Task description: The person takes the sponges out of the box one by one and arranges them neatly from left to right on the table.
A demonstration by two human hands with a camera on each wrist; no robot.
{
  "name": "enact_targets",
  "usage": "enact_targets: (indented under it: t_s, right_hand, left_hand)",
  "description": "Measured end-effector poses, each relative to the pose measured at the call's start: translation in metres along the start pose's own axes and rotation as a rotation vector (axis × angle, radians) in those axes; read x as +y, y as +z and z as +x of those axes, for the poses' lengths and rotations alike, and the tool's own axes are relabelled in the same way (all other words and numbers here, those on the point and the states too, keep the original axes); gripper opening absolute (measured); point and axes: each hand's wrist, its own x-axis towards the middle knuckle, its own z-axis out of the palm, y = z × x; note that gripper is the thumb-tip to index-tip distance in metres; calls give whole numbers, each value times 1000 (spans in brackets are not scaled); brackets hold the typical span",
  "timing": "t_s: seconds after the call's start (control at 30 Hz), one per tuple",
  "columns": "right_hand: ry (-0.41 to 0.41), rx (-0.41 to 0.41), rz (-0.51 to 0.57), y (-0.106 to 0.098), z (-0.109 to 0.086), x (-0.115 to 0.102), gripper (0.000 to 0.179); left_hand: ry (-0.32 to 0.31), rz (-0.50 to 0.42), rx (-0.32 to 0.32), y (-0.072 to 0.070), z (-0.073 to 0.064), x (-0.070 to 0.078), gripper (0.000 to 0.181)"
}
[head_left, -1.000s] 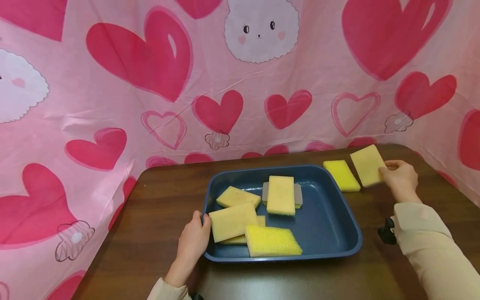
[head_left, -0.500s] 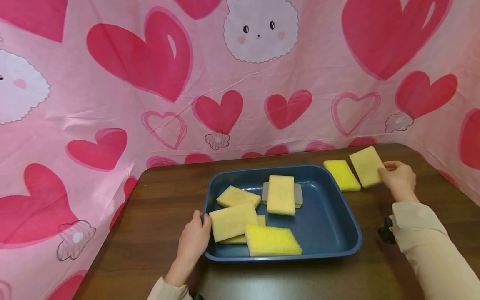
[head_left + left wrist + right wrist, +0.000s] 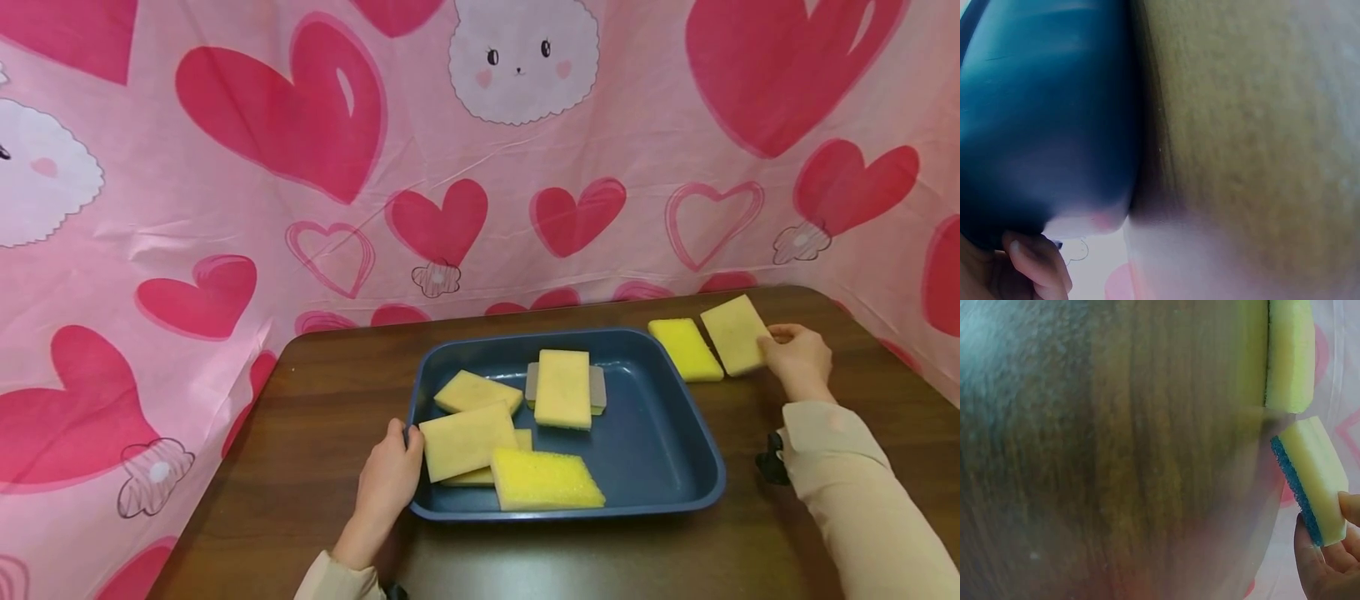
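The tray [image 3: 648, 450] looks glossy, the sponges [image 3: 735, 336] matt, the table [image 3: 322, 396] wooden.

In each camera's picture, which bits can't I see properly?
Head view: the middle of the grey-topped sponge, covered by the upper sponge lying across it.
Left wrist view: inside the pan, hidden by its own wall; the rest of the left hand, cut off by the edge.
Right wrist view: part of the right hand, cut off by the edge; the table, blurred.

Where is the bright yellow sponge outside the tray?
On the head view's right, the yellow sponge lies between the tray and the paler sponge the right hand pinches.
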Motion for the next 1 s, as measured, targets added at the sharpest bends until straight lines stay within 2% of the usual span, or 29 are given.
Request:
enact_targets:
  t_s: [0.73, 1.0]
  right_hand:
    - [18, -35, 39, 6, 4, 8, 50]
    - [37, -2, 46, 10, 3, 5, 48]
  left_hand:
    - [-12, -11, -11, 1, 1, 0, 33]
    - [-13, -11, -9, 1, 1, 0, 33]
